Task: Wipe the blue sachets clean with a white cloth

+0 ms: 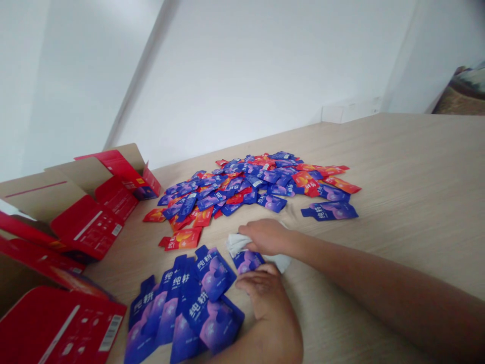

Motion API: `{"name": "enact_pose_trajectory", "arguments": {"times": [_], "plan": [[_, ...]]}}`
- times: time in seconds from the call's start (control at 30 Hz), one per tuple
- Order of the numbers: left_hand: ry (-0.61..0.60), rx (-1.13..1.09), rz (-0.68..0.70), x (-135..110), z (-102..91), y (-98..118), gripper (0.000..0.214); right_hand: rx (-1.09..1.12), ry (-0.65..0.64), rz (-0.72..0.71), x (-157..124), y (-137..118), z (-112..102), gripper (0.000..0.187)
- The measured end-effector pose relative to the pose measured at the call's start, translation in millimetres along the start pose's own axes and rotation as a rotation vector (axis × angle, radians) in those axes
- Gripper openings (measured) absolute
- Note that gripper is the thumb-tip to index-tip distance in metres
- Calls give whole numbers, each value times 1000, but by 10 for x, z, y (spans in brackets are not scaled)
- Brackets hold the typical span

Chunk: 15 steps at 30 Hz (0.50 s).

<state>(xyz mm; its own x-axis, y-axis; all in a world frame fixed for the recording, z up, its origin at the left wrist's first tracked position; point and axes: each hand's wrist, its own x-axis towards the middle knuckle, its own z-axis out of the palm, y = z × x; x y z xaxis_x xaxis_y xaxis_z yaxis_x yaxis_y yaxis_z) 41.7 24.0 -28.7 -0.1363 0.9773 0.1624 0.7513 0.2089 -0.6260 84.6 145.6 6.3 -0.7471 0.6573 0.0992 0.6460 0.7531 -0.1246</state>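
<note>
And here a blue pouch [248, 259] is held down at its lower edge by the left hand [265, 289], the fingers bent close together over it; how tightly it is pinched cannot be told. Right above, a white cloth [237, 244] is gripped by the right hand [270, 235], fingers narrow and curled, the cloth bunched out past the fingertips and brought against the pouch's upper end. More of the cloth is seen spread under the right hand, on the table [397, 187]. Just to the left of the left fingers, a group of blue pouches [189, 298] is laid out, overlapping, printed faces up. Beyond the right fingers, a big heap of blue and red pouches [235, 184] is piled on the tabletop, the colours all mixed. Between that heap and the group by the left fingers, a red pouch [184, 238] is left lying flat. Past the right hand, off to its right, a single blue pouch [329, 211] is set apart. Well to the left of both hands, red boxes [91, 230] are stood in a row, flaps opened.
</note>
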Motion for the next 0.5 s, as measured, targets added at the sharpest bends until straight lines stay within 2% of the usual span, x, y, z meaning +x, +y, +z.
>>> {"name": "enact_pose_trajectory", "arguments": {"times": [0.13,0.27,0.4,0.5], "plan": [[-9,-38,7,-15,10,7,31,-23,24,73,-1,78,-120,32],[-32,-28,11,16,-15,-14,31,2,63,-21,-39,-54,-203,32],[-22,42,33,34,-37,-38,34,3,6,-123,-67,-199,-130,34],[25,97,40,20,-40,-47,33,-4,-25,-115,-60,-199,-41,34]]}}
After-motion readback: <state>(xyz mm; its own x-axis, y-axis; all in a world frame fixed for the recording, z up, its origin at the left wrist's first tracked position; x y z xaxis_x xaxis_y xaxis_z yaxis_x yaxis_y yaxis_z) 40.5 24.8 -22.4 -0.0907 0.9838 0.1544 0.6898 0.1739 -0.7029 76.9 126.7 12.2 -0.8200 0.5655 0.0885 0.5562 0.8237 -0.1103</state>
